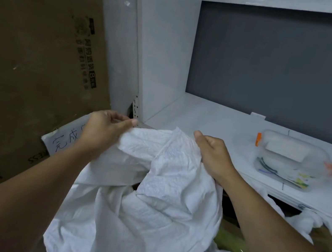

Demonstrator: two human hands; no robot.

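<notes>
Far left stands a large brown cardboard carton (28,57) with printed characters down its side, and a handwritten paper sign (62,141) leans at its near right corner. Just right of that, the left hand (104,130) pinches the top hem of a white woven sack (158,202) between the thumb and curled fingers. The sack hangs in the middle of the view, held up in front of the white shelf (217,121), with its lower part slumping towards the person. It should handle as light, limp cloth with no stiffness, a little slick on its woven face, and not at all fragile. It will fold and sag wherever it is unsupported, so the hem is the sensible place to hold it, with the two grips well apart to keep the mouth spread. It is plain white, creased and crinkled all over, with a deep fold down the middle and a frayed thread at the near edge. Whether anything lies inside is probably not to be told from here. The right hand (215,156) grips the hem's other side, fingers curled round a bunch of cloth and thumb lying along it. Below it something green (229,241) shows past the sack. On the shelf, far right, sits a clear plastic container (293,164) with orange latches (258,139)
</notes>
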